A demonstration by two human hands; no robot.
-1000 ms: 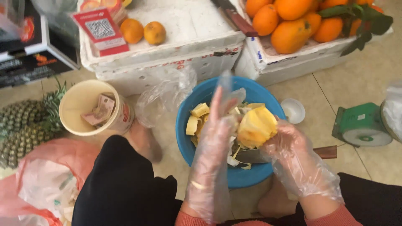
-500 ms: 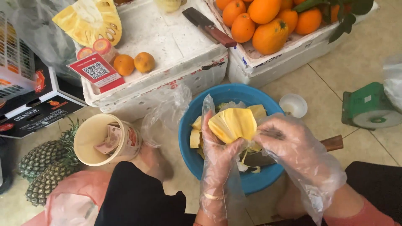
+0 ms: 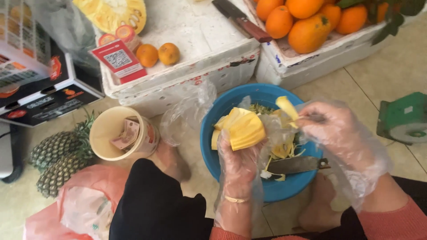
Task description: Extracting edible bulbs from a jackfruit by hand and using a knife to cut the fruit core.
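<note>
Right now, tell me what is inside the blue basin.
In the blue basin lie a knife and yellow fruit scraps. The gloved left hand, holding yellow fruit, covers the rest.

Red code card (image 3: 119, 59) on white foam box (image 3: 191, 26); printed cartons (image 3: 35, 84) left.

Both hands are in those loose, crinkly clear plastic gloves, way oversized and bunching at the wrists. Left hand (image 3: 238, 166) has a thin gold bangle under the glove, right hand (image 3: 340, 133) doesn't. Salmon-pink sleeves, black trousers, bare feet.
</note>
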